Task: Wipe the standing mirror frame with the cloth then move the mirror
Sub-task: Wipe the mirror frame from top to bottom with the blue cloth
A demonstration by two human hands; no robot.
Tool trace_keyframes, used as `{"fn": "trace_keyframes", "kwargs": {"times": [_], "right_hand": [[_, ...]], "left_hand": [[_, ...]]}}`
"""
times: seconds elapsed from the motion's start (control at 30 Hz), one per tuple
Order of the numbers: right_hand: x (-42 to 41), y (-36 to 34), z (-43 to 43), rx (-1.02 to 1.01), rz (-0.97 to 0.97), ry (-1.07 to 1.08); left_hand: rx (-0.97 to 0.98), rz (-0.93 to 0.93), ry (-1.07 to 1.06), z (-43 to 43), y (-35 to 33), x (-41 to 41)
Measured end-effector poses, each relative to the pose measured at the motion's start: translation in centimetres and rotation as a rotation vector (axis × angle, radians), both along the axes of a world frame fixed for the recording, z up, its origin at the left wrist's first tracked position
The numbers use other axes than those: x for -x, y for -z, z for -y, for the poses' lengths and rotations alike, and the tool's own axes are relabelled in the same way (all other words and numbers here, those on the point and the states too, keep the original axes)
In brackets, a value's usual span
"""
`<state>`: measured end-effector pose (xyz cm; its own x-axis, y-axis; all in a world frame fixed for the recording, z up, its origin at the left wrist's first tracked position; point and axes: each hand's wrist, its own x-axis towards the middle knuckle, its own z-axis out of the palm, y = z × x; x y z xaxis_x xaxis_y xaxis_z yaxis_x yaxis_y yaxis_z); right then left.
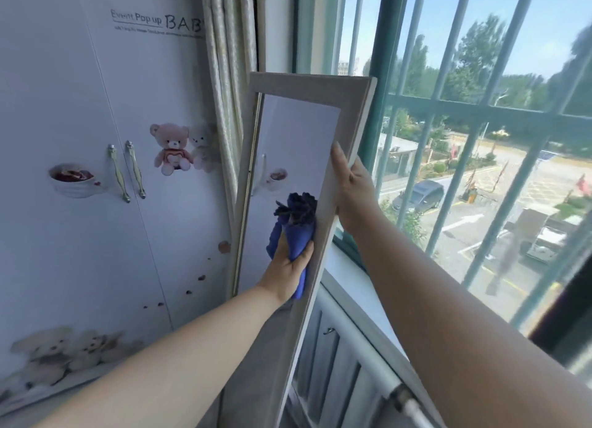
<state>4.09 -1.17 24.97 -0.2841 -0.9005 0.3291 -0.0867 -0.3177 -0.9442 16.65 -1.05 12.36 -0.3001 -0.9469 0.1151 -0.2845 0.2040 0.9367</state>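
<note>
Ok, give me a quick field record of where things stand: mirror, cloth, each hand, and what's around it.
mirror: tall, pale frame, tilted, between wardrobe and window
cloth: blue, bunched, pressed on the glass near the right frame edge
left hand: gripping the cloth
right hand: clasping the mirror's right frame edge, fingers over the front
wardrobe: white, bear pictures, doors closed
window bars: behind the mirror

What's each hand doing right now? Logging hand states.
Left hand: closed on the blue cloth, against the mirror.
Right hand: gripping the mirror's right frame edge.
</note>
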Motion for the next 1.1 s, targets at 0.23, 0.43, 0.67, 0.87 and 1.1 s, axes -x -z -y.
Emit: {"fn": "trace_keyframes", "kwargs": {"times": [0.23,0.43,0.67,0.87,1.1], "right_hand": [[-1.2,5.1,-0.8,-0.114,0.075,0.068],[-0.9,5.2,-1.6,-0.208,0.291,0.047],[-0.2,5.9,-0.8,-0.237,0.289,0.087],[-0.7,8.1,-0.8,-0.221,0.168,-0.001],[-0.5,9.1,-0.7,-0.181,0.232,-0.073]], "left_hand": [[-0.191,-0.148,0.004,-1.2,-0.4,-1.0],[-0.04,-0.426,0.047,-0.1,-7.0,2.0],[-0.08,-0.26,-0.041,-1.5,0.3,1.6],[-0.397,-0.262,-0.186,-2.2,5.9,0.2],[-0.18,-0.422,-0.177,-0.1,0.4,2.9]]}}
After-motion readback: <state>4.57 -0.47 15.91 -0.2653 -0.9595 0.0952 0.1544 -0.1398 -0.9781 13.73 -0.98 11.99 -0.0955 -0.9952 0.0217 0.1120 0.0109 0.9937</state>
